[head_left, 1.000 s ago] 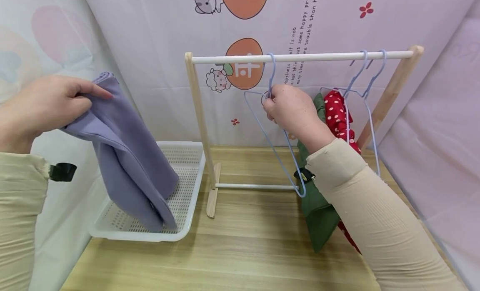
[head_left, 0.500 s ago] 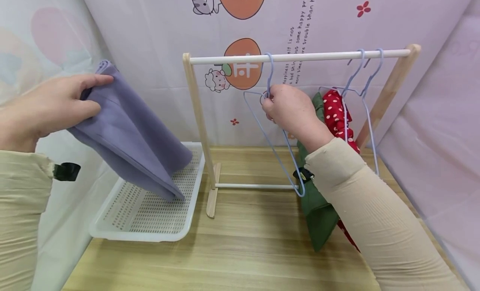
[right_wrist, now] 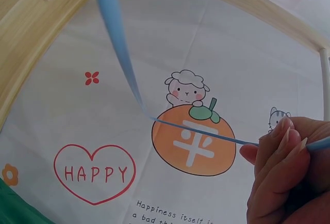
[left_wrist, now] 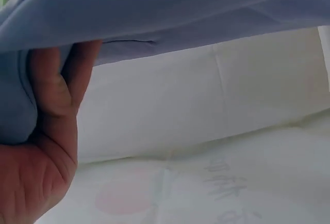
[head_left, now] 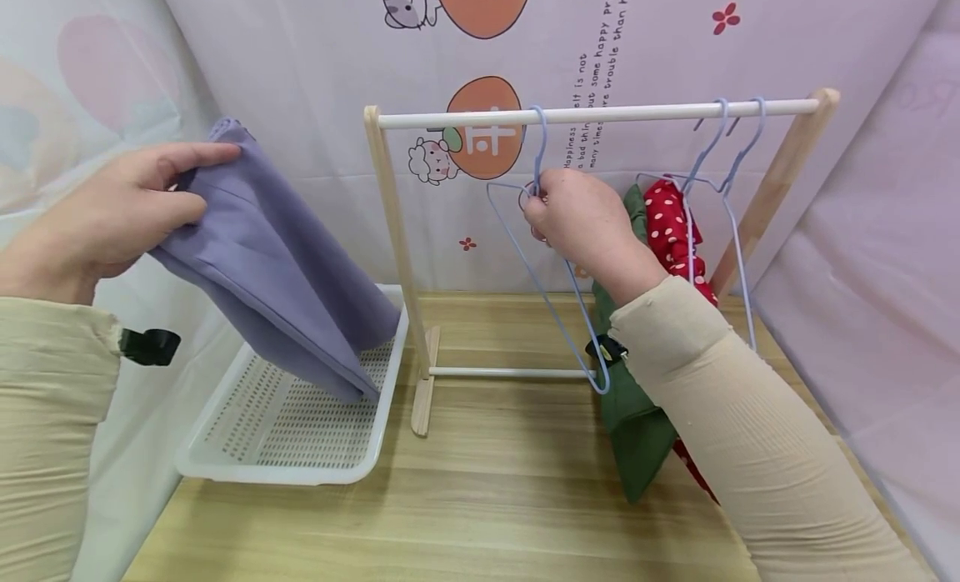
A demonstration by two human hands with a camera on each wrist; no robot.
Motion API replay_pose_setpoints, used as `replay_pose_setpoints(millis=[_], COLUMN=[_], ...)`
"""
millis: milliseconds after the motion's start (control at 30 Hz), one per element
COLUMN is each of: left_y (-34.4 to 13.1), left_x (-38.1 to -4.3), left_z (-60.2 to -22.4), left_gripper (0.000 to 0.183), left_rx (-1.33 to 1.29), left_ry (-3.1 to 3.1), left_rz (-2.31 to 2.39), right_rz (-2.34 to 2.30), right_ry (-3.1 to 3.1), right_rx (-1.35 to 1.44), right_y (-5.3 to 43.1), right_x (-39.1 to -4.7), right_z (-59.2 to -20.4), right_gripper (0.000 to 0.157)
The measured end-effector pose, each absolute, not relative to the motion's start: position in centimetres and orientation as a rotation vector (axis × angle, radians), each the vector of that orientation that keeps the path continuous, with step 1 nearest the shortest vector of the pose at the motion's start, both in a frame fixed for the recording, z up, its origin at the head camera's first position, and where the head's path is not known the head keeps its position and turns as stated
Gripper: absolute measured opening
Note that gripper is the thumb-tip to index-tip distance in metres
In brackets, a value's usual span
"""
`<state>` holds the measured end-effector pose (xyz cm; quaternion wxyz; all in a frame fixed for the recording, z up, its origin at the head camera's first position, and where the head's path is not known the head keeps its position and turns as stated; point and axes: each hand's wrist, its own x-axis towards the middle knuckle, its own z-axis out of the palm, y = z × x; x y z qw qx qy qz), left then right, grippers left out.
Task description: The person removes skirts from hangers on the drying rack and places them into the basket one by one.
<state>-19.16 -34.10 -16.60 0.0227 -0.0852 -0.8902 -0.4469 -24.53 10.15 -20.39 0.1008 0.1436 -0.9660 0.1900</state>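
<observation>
My left hand (head_left: 127, 211) holds a folded lavender garment (head_left: 270, 257) near its upper end, thumb and fingers on either side of the cloth. The garment's lower end slants down into the white basket (head_left: 189, 461). In the left wrist view, the lavender cloth hides the fingertips. My right hand (head_left: 588, 219) pinches a blue wire hanger (head_left: 542, 148) just under its hook, and that hook sits over the rack's white rail (head_left: 457, 118). In the right wrist view, the fingers curl round the blue wire (right_wrist: 118, 38), which carries no cloth.
Two more blue hangers (head_left: 738, 169) hang at the rail's right end. A red polka-dot garment (head_left: 666, 219) and a green garment (head_left: 633, 436) hang beside them, partly behind my right arm. The rack's left wooden post (head_left: 396, 232) stands close to the basket.
My left hand has moved right and slightly up with the lavender garment, whose lower end has shifted right and lifted within the basket. My right hand stays on the hanger.
</observation>
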Motion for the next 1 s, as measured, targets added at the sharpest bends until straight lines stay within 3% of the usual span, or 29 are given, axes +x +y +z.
replay_pose_setpoints(millis=[133,233,467,700,1000], left_y=[-36.4,-38.6,-42.1,-40.9,-36.9], left_x=[-19.8,-19.7,-18.6,-18.6,-19.7], left_z=[-18.0,-19.3,-21.5,-20.8,-22.0], left_gripper=[0.075,0.076,0.070,0.067,0.067], left_rx=[-0.350,-0.310,-0.095,-0.034,-0.180], left_ry=[-2.509,-2.519,-2.963,-3.183,-3.195], left_rz=[-1.920,-1.990,-1.288,-0.453,-0.270], right_rz=[0.560,0.563,0.560,0.558,0.535], right_ry=[-2.848,-2.846,-2.852,-2.855,-2.854], right_rx=[0.428,0.429,0.441,0.432,0.439], right_y=[10.1,10.1,10.1,10.3,10.1], right_x=[-24.5,-24.5,-24.5,-24.6,-24.8], right_z=[-20.5,-20.5,-20.4,-20.3,-20.4], right_gripper=[0.027,0.027,0.029,0.029,0.030])
